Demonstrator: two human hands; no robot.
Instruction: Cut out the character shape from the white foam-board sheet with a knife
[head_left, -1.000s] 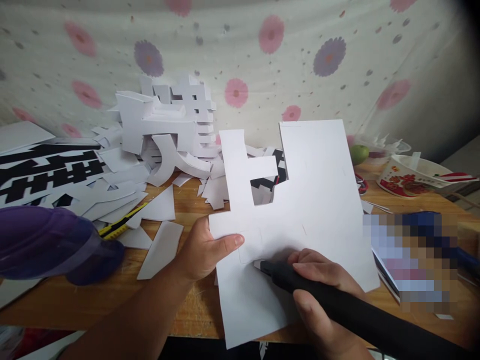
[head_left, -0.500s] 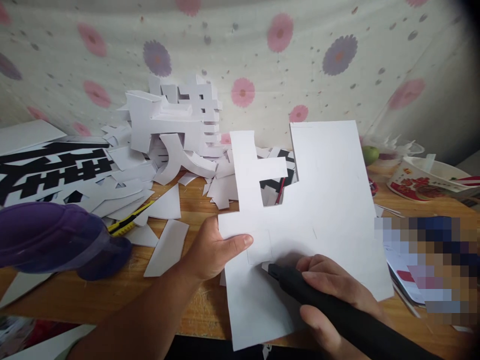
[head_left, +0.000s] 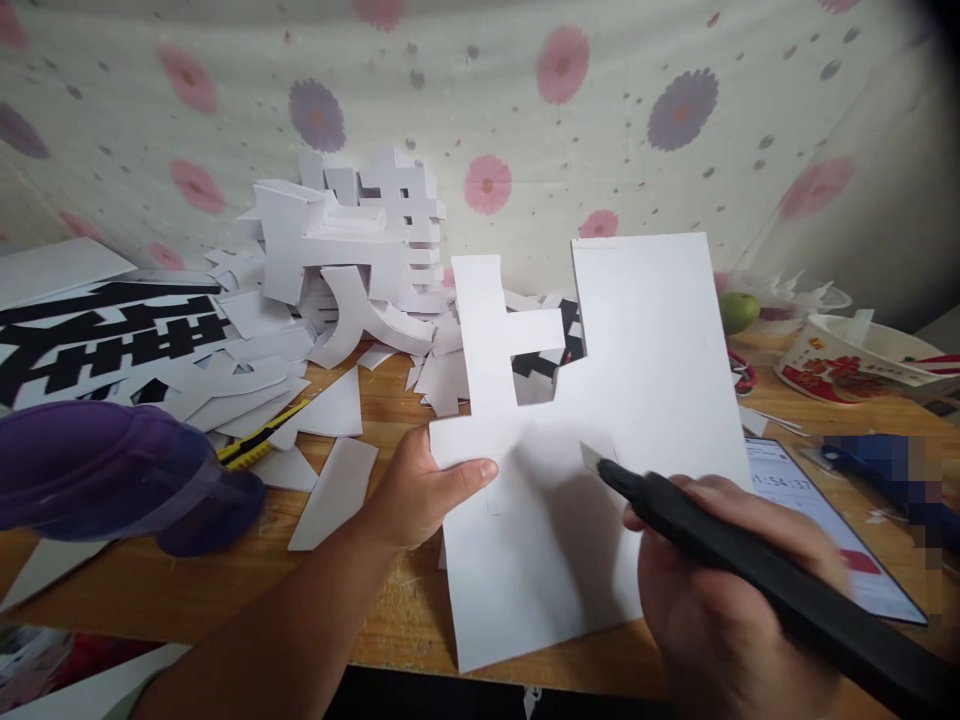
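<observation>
My left hand (head_left: 424, 490) grips the left edge of a white board (head_left: 652, 330), thumb on its front face. The board is tilted up and has a cut-out at its upper part, with a T-like arm standing at its left. Faint drawn lines show near my thumb. My right hand (head_left: 739, 580) is wrapped round a black cutting tool (head_left: 697, 530). Its pale pointed blade is over the middle of the board; whether it touches the surface I cannot tell.
White cut-out shapes (head_left: 337, 240) are piled at the back left, beside black-patterned sheets (head_left: 112, 340). A purple container (head_left: 105, 470), a yellow-black knife (head_left: 259, 437) and scraps lie left. To the right are a phone (head_left: 832, 530), a paper bowl (head_left: 840, 365) and a green fruit (head_left: 739, 312).
My right hand has moved up and to the right with the cutting tool, off the drawn lines near my left thumb. The board has shifted slightly left and up. More of the phone shows.
</observation>
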